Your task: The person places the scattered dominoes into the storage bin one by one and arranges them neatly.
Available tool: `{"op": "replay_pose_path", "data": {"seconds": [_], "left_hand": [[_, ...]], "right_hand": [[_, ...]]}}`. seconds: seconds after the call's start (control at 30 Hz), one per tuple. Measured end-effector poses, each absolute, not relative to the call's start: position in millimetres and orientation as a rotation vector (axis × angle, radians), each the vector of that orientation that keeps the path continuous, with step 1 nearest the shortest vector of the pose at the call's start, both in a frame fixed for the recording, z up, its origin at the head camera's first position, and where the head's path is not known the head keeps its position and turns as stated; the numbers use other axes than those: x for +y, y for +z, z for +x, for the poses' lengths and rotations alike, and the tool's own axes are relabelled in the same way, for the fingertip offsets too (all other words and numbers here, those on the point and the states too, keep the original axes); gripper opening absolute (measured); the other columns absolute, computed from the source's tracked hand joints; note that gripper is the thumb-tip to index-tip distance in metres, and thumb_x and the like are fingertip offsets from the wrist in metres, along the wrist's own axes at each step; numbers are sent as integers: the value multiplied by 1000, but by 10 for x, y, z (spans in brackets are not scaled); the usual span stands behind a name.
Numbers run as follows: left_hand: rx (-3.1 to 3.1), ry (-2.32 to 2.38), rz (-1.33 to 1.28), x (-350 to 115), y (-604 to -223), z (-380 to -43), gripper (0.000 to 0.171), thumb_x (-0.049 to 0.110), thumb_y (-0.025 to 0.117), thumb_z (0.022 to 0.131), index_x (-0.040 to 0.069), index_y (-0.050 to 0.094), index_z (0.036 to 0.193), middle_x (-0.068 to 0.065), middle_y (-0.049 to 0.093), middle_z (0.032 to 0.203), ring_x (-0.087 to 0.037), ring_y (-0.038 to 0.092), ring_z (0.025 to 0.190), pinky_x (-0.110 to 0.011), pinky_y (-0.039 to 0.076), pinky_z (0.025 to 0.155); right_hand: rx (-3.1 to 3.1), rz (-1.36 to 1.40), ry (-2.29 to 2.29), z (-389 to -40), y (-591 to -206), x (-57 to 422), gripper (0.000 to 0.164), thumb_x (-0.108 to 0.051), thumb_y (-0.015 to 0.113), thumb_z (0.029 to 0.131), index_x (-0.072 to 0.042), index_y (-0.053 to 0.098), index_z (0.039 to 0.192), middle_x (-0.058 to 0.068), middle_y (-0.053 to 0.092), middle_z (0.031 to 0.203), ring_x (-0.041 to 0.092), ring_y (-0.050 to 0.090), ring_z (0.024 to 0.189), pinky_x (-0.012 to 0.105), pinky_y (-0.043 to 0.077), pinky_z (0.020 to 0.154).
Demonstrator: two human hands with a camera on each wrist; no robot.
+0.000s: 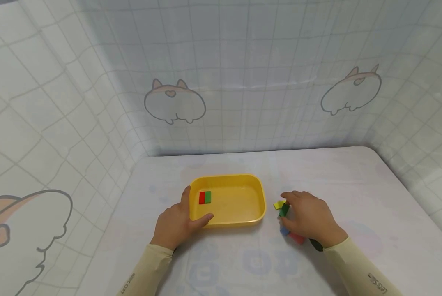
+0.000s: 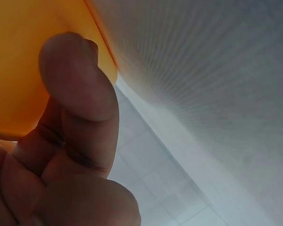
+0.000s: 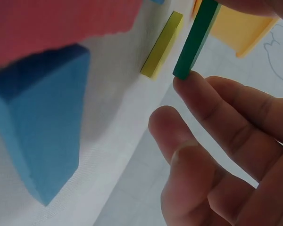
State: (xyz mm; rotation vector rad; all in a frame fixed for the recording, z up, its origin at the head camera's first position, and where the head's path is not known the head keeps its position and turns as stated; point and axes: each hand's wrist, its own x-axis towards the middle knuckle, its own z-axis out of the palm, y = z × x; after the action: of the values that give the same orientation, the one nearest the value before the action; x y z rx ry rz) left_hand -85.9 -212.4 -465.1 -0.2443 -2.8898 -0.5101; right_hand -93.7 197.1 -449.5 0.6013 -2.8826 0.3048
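My left hand (image 1: 174, 224) grips the left front corner of a yellow plastic tray (image 1: 228, 224), its thumb over the front rim; the curled fingers show against the tray wall (image 2: 19, 61) in the left wrist view. Inside the tray, a red block (image 1: 201, 197) and a green block (image 1: 208, 197) lie side by side near the left wall. Right of the tray, my right hand (image 1: 311, 216) pinches a dark green block (image 3: 197, 40) between thumb and fingertip, tilted and raised. A yellow block (image 3: 162, 44) lies on the table beside it.
Under the right hand lie a blue block (image 3: 42, 117) and a red block (image 1: 296, 237). A dark object (image 1: 316, 245) shows below the right wrist. The pale table (image 1: 250, 279) meets a white gridded curtain (image 1: 224, 111) at the back and sides.
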Motion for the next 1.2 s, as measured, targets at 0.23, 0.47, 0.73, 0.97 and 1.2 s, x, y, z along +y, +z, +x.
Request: {"op": "replay_pose_path", "data": {"seconds": [0.23,0.47,0.73,0.97,1.2], "left_hand": [[-2890,-511,-257,-2140,-4681,-884,122,94,55,79,9,28,162,2,45,55,-17,43,45,-34,37,43],[-2918,-501,-247,-2141,-4668,-872,126,97,51,77,7,28,162,1,45,56,-18,43,45,-34,36,42],[-2915,-526,-223,-2147,-4694,-839,127,98,51,77,7,29,163,0,46,55,-19,42,44,-35,35,42],[-2923,-528,-225,-2145,-4717,-829,127,99,50,76,9,27,163,1,46,55,-17,44,45,-34,36,42],[-2946,-528,-208,-2143,-4672,-844,128,100,47,75,9,26,163,1,47,56,-18,45,45,-35,36,42]], "right_hand": [[-2867,594,339,-924,-4470,1961,62,-42,86,79,-12,71,131,1,72,116,25,69,100,45,59,68],[-2823,617,397,-902,-4474,1965,59,-32,81,78,-12,69,133,-3,71,116,21,68,99,39,56,65],[-2742,654,448,-942,-4312,1920,59,-25,77,77,-12,68,133,-4,70,112,19,66,93,34,52,59],[-2663,727,460,-1040,-4184,1704,54,-28,77,79,-14,69,131,-5,70,114,16,66,93,35,54,62],[-2625,855,452,-1174,-3985,1315,52,-31,75,80,-18,69,131,-7,69,117,14,62,91,31,50,60]]}}
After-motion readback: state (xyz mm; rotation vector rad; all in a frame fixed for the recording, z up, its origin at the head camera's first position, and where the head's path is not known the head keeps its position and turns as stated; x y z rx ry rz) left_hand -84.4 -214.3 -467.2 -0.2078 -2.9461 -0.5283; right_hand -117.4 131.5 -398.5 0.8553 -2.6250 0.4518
